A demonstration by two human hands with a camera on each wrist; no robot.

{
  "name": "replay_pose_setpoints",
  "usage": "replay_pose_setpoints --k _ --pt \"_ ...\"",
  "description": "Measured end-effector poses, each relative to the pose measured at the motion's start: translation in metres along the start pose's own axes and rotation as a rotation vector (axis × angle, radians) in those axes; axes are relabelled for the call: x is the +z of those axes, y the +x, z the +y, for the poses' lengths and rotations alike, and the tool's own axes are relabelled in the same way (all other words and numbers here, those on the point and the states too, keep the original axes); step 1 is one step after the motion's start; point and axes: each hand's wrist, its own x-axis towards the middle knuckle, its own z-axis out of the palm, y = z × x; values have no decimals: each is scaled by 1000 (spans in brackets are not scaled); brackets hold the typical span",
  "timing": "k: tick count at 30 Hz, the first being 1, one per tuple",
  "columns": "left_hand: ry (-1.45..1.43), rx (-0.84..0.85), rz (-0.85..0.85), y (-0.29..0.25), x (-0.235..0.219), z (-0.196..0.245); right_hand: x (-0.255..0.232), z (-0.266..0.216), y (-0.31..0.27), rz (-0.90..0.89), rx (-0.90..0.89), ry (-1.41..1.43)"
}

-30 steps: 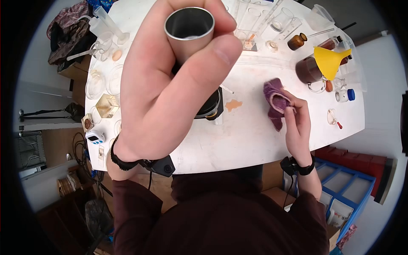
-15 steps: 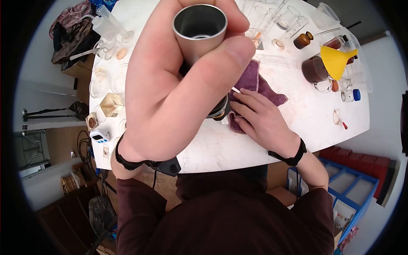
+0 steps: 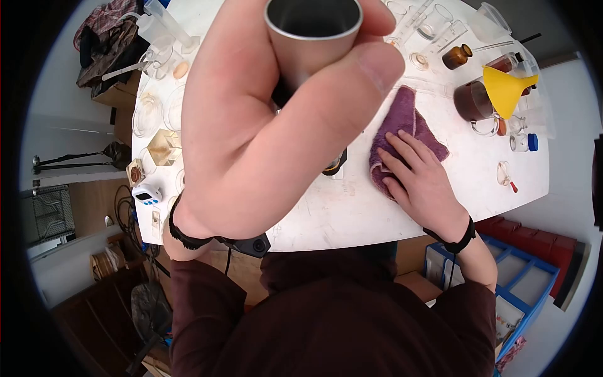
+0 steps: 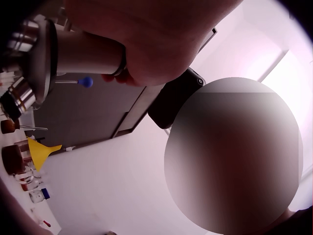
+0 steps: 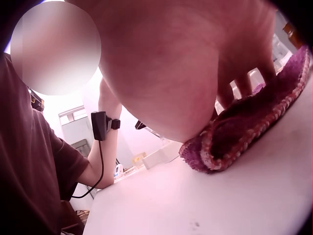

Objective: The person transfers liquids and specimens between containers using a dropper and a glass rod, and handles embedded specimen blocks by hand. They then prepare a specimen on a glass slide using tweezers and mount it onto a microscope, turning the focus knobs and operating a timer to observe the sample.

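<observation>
My left hand (image 3: 245, 138) is raised close to the head camera. Its fingers and thumb grip the silver tube of a microscope (image 3: 317, 53), whose open upper end faces up. In the left wrist view the tube (image 4: 85, 53) runs into a dark nosepiece with metal objectives (image 4: 22, 95). Part of a black base with an orange edge (image 3: 336, 164) shows below the hand; the rest is hidden. My right hand (image 3: 430, 195) lies with extended fingers on a folded purple cloth (image 3: 399, 113), pressing it on the white table (image 3: 320, 220). In the right wrist view the cloth (image 5: 244, 137) has a stitched pale edge.
At the right stand a jug of dark liquid (image 3: 468, 100) with a yellow funnel (image 3: 502, 88), a brown bottle (image 3: 456, 56) and a blue-capped jar (image 3: 523, 142). Glass cylinders (image 3: 433, 25) stand at the back. At the left are glass dishes (image 3: 147, 116) and a white timer (image 3: 147, 195).
My right hand has spread the bunched cloth on the table, moved it left over a brown spill, then drawn it back right; the spill no longer shows. The left hand keeps its grip.
</observation>
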Motion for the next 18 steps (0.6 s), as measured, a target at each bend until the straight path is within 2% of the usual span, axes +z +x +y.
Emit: replay_pose_setpoints --k 5,7,11,16,18 --pt "-14 -20 7 -1 -1 -1 -8 12 -10 7 11 9" --pt "-17 -21 12 -2 -1 -1 -8 11 -12 62 95 67" --pt "-41 -14 18 -3 -1 -3 -2 20 -15 126 89 -7" --pt "-61 -3 22 -4 -2 -4 -1 39 -8 251 213 48" --pt "-70 3 21 -5 -2 -4 -6 47 0 243 221 23"
